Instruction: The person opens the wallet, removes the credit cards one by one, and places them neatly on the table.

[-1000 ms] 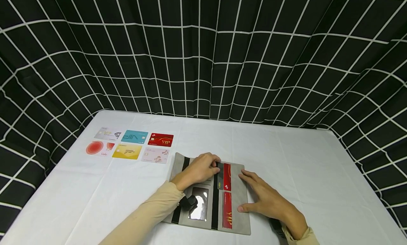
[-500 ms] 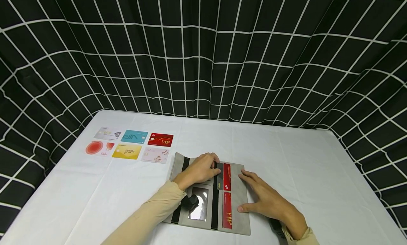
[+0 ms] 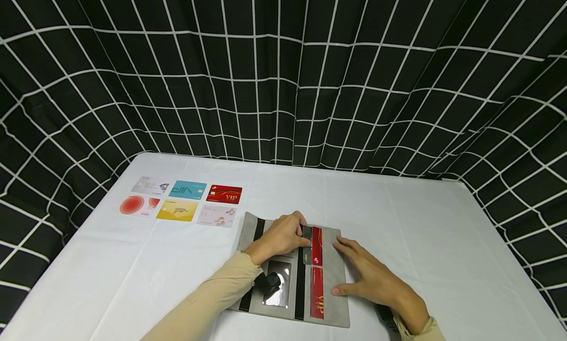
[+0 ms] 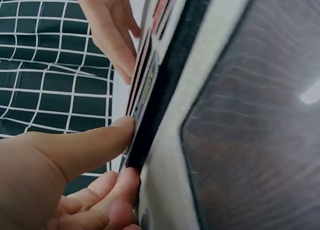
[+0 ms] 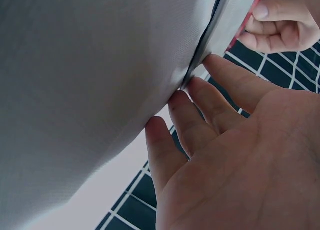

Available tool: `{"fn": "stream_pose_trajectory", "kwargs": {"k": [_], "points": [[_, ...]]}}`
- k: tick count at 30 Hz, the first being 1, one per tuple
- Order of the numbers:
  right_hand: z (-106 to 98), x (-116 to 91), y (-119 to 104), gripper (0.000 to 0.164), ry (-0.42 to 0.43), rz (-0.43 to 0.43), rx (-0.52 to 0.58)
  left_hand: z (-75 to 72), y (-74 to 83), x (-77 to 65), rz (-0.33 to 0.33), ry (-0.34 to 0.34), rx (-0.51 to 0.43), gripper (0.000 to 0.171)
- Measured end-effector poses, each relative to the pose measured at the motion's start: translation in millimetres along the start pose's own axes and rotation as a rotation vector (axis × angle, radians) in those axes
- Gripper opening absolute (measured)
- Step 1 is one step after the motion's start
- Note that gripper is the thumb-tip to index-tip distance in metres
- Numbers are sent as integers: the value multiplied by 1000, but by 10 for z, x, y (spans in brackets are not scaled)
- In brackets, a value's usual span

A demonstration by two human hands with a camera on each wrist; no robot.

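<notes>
Just now: my left hand (image 3: 283, 233) shifted a touch to the right & its thumb slid w/ it, so the thumb now lies further across the face of the dark card (image 3: 307, 255). A sec ago the tip was more toward the card's left edge, next to the black strip (image 3: 299, 299). I'd read that as a firmer hold on the card, but the card itself looks approx. as it was, just left of the upper red card (image 3: 317, 247). Can't tell how deep it sits, b/c my fingers hide its top end.

Left hand: narrow, fingers curled at the wallet's far edge, thumb & fingers pinching the dark card as far as I can see. Right hand (image 3: 369, 274): wide, fingers fairly straight, tips touching the wallet's right side, same pos'n as in the earlier pics.

Wallet (image 3: 333, 269) lies unfolded on the counter (image 3: 407, 218), in front of me, btwn my hands. Lower red card (image 3: 317, 293) is in its slot, no change. Loose ones up left also unmoved: silver card (image 3: 149, 186), teal card (image 3: 187, 190), red VIP card (image 3: 224, 194), red-circle card (image 3: 138, 206), yellow card (image 3: 176, 211), pink card (image 3: 215, 216).
</notes>
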State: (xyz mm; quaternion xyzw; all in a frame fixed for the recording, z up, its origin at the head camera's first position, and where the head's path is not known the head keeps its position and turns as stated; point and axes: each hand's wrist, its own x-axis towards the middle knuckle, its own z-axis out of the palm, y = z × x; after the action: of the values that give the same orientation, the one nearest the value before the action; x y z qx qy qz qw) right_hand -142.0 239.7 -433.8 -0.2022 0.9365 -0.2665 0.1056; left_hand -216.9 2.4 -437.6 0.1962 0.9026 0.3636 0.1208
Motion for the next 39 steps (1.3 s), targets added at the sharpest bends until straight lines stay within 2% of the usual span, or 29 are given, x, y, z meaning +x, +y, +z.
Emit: {"fn": "stream_pose_trajectory", "kwargs": {"k": [9,16,31,39], "points": [[5,-3,3,98,1,-2,0,20,23,-18,15,-34,-52,42],[14,-4,10,99,5,-12,-2,-12,13,-24,53,-81,-61,41],[15,2,12,100,2,2,6,-90,-21,-2,53,-157,-51,39],[3,22,10,103,-11,29,13,-116,-54,-1,48,-162,-58,41]]}}
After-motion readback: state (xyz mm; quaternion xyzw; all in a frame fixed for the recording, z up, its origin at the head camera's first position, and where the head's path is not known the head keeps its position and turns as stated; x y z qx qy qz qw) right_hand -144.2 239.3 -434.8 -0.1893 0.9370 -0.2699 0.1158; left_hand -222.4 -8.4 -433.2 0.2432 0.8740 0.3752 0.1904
